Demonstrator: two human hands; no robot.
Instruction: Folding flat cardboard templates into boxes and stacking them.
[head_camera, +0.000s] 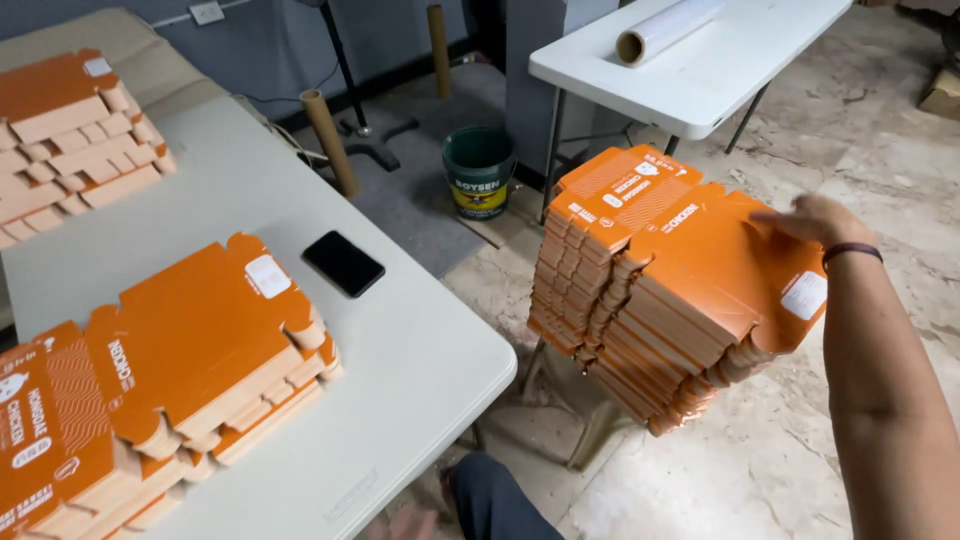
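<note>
On the white folding table (400, 380) sit flat orange die-cut cardboard box blanks (190, 350), stacked kinda messy, with a black phone (343, 263) just beside them. Right of the table, off its edge, there's a tall fanned stack of the same orange blanks (650, 290). The right hand (815, 222) rests on top of it, fingers stretched out flat, gripping nothing. The left hand isn't showing.

Stacks of flat orange cartons (190, 350) lay on the bench (420, 370) beside a dark phone screen (343, 263); another orange stack (650, 290) stood right.
</note>
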